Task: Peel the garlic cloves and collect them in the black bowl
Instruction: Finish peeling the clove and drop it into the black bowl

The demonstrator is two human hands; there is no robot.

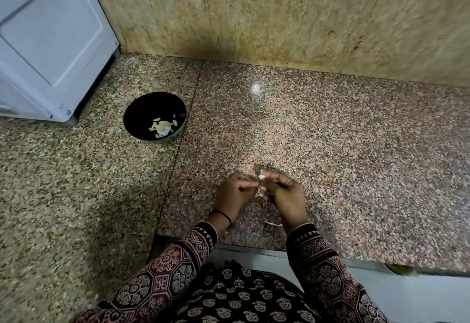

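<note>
- The speckled granite tabletop (330,132) fills most of the view. A dark seam (188,109) runs from the back edge toward the person.
- A tan stone wall (229,12) rises behind it.
- A white appliance (50,42) stands at the far left, on the tabletop.
- Two patterned sleeves (167,271) come in from the bottom edge.
- The black bowl (142,111) sits left of the seam, near the appliance's corner and well apart from the hands.
- The right grip (286,195) is curled, its fingertips grasping the garlic clove just above the tabletop.
- The left grip (234,193), with a dark thread (221,214) at the wrist, is also curled and pinches the same clove from the other side.
- A few pale peeled cloves (161,128) lie in the bottom of the bowl.
- The garlic clove (262,177) shows whitish between the two sets of fingertips.
- A thin strip of peel (273,224) lies on the tabletop below the right wrist.
</note>
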